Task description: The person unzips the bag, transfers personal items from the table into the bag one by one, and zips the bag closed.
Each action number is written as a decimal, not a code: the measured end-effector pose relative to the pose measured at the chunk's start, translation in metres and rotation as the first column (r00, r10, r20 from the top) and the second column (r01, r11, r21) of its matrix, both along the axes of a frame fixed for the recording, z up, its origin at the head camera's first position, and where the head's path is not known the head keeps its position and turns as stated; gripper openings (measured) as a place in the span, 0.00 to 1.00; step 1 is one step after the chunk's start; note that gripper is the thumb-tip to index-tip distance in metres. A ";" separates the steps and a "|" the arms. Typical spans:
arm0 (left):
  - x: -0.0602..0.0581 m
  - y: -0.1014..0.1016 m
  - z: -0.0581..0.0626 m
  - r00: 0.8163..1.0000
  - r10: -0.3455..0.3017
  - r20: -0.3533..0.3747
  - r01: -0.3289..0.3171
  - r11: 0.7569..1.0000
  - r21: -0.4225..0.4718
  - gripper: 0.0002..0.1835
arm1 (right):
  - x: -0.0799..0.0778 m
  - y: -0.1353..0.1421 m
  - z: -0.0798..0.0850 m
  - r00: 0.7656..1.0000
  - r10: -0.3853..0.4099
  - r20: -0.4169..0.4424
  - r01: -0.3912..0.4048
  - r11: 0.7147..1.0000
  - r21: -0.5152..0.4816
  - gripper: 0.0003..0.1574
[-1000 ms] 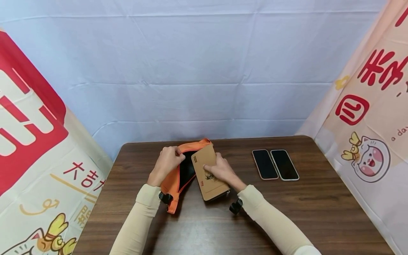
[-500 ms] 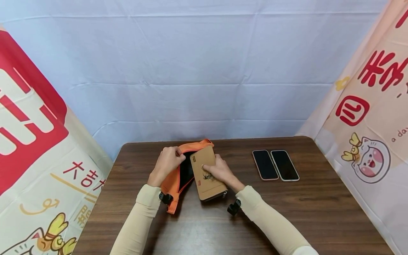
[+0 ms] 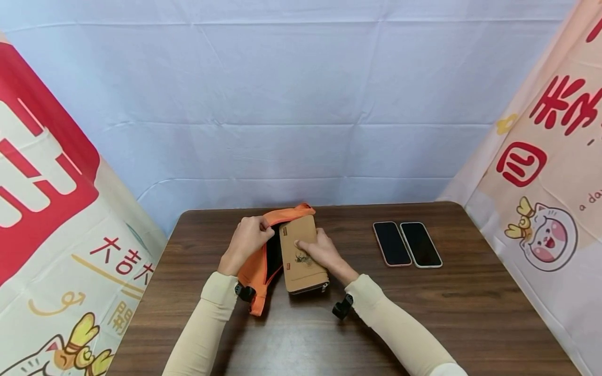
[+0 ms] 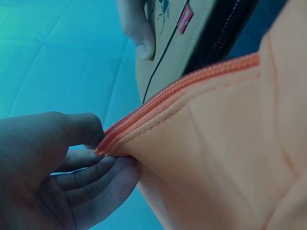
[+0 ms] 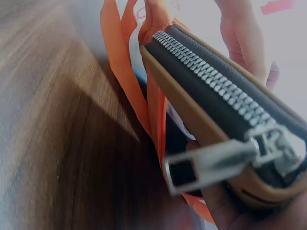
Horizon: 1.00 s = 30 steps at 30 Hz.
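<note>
My left hand (image 3: 245,241) pinches the zippered edge of an orange fabric bag (image 3: 253,272), drawing its dark mouth apart. The left wrist view shows thumb and fingers on a corner of the orange zipper (image 4: 168,99). In my right hand (image 3: 324,251) is a tan zip-around wallet (image 3: 297,271), thumb across its printed front. The wallet's upper part overlaps the bag's opening in the head view, its lower end outside. Seen from the left wrist, the wallet stands behind the zipper line. A metal zipper pull (image 5: 208,165) dangles from the wallet's end in the right wrist view.
Two phones (image 3: 392,244) lie side by side, screens up, on the wooden table (image 3: 470,303) to the right. An orange strap (image 5: 117,52) hangs by the wallet in the right wrist view. A pale cloth backdrop (image 3: 301,104) rises behind the table.
My right hand has carried the wallet a little left, over the bag's mouth, and the wallet has turned slightly more upright. The left hand keeps its hold on the bag's edge.
</note>
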State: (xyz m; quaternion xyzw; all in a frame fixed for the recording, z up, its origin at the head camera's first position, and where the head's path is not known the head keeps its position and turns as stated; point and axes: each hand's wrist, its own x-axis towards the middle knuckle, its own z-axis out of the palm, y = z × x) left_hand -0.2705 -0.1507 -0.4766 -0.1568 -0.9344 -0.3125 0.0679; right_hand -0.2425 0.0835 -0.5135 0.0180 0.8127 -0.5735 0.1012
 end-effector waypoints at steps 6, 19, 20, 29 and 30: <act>0.000 -0.001 -0.001 1.000 0.000 0.010 0.000 1.000 -0.003 0.07 | 0.000 -0.004 0.000 1.000 -0.001 0.031 0.003 0.998 -0.059 0.44; -0.001 0.001 -0.003 1.000 0.010 0.005 -0.010 1.000 0.001 0.06 | 0.004 -0.012 -0.001 0.998 0.054 0.027 -0.051 0.994 -0.095 0.44; -0.001 0.001 -0.003 1.000 0.009 0.004 -0.009 1.000 0.000 0.06 | 0.004 -0.013 -0.002 0.998 0.060 0.026 -0.058 0.994 -0.098 0.44; -0.001 0.000 -0.002 1.000 0.003 0.005 -0.003 1.000 0.007 0.06 | 0.002 -0.017 -0.005 0.995 0.088 0.035 -0.085 0.992 -0.091 0.43; -0.001 0.000 -0.002 1.000 0.003 0.006 -0.003 1.000 0.008 0.06 | 0.002 -0.017 -0.005 0.995 0.090 0.038 -0.087 0.992 -0.087 0.43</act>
